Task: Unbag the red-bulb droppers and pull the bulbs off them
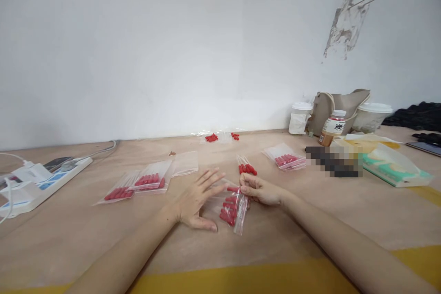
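Observation:
Between my hands lies a clear zip bag (228, 211) holding several red-ended sticks. My left hand (200, 202) rests with fingers spread, partly over the bag's left side. With thumb and fingers closed, my right hand (260, 189) pinches the upper right of the bag by its zip edge. Just beyond that hand, loose white sticks with red ends (247, 167) lie on the table. Filled bags of such sticks (149, 180) overlap on the left, beside a flat clear bag (185, 163). Another filled bag (285, 158) sits to the right.
Small red pieces (211, 138) lie on clear plastic by the wall. A power strip (51, 186) with cables stands at the left. Along the right are a paper cup (299, 119), a bottle (332, 128), a beige bag (319, 112) and a green-and-white packet (396, 165).

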Motion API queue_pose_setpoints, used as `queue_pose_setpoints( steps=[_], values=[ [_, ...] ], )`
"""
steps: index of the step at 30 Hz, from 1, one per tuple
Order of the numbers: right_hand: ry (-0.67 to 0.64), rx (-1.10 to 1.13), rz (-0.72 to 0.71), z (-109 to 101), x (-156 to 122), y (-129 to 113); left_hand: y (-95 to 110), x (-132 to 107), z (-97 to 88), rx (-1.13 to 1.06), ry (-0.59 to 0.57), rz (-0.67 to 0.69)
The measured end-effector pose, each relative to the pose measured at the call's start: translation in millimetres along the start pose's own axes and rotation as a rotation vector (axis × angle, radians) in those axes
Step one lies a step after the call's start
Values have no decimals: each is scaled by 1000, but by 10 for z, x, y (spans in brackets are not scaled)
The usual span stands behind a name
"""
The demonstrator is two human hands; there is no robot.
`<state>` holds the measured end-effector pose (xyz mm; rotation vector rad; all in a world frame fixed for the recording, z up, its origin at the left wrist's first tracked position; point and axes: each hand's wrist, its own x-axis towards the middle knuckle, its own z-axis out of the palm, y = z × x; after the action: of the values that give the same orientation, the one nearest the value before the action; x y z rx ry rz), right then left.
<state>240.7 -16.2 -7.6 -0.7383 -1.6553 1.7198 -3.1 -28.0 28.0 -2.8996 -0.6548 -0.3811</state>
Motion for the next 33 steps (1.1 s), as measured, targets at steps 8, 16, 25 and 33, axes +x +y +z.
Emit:
queue_pose_setpoints(
  steps=[8, 16, 25, 33],
  values=[
    [370, 114, 187, 56, 68, -45, 54, -23, 219, -209, -81, -274],
    [549, -3, 264, 202, 115, -5, 39, -24, 215, -228, -90, -364],
    [617, 172, 158, 207, 196, 5, -74, 236, 77, -173, 104, -264],
    [495, 148, -6, 214, 191, 89, -124, 535, 139, 42, 29, 10]
  ],
)
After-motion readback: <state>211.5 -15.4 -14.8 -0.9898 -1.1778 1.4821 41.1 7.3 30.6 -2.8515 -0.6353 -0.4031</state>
